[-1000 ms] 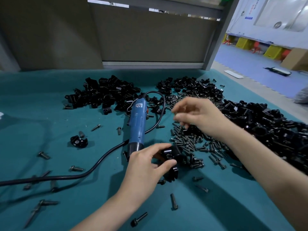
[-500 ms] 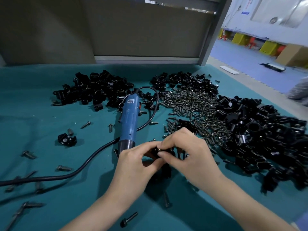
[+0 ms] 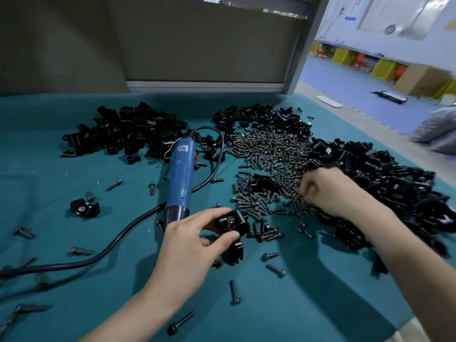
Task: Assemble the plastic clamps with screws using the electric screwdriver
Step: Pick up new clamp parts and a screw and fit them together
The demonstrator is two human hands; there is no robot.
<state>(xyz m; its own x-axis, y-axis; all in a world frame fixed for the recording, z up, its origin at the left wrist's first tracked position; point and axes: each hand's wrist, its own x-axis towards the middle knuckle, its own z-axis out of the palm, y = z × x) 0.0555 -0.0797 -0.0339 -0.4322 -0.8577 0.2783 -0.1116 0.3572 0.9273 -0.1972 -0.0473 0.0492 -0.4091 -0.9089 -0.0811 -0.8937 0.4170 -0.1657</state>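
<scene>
I see left hand (image 3: pixel 195 240) fingers (image 3: pixel 214 214) and thumb pinching black clamp (image 3: pixel 235 222), low middle of frame. Screw (image 3: pixel 230 221) sits in its hole, head up. I think that is so driver can reach it. Right hand (image 3: pixel 328 191) fingers (image 3: pixel 308 190) curled down into screw pile (image 3: pixel 269 154), middle right. Can't tell if they hold one. Likely fetching next screw. Blue electric screwdriver (image 3: pixel 180 174) lies on table (image 3: pixel 74 193), just left of clamp, handy to grab. Clamp heaps (image 3: pixel 123 137) upper left and right.
</scene>
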